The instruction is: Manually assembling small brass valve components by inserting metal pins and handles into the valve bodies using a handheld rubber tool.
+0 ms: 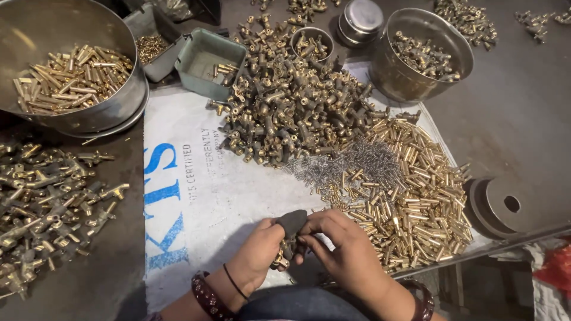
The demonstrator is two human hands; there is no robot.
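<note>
My left hand (pixel 257 249) and my right hand (pixel 345 249) meet at the bottom middle, both pinching one small brass valve fitting (pixel 284 254). A dark cover sits on my left thumb (pixel 291 223). Just beyond my hands lies a heap of short brass tubes (pixel 410 196), with a patch of thin steel springs (pixel 351 163) at its upper left. Farther back is a big pile of brass valve bodies (pixel 285 107). All of it rests on a white printed sack (pixel 196 196).
A large steel bowl of brass tubes (pixel 71 77) stands at the top left, another steel bowl (pixel 422 53) at the top right. A green tray (pixel 208 59), a small cup (pixel 312 43) and a lid (pixel 360 18) sit behind. Assembled fittings (pixel 47 202) lie left; a metal disc (pixel 505 205) right.
</note>
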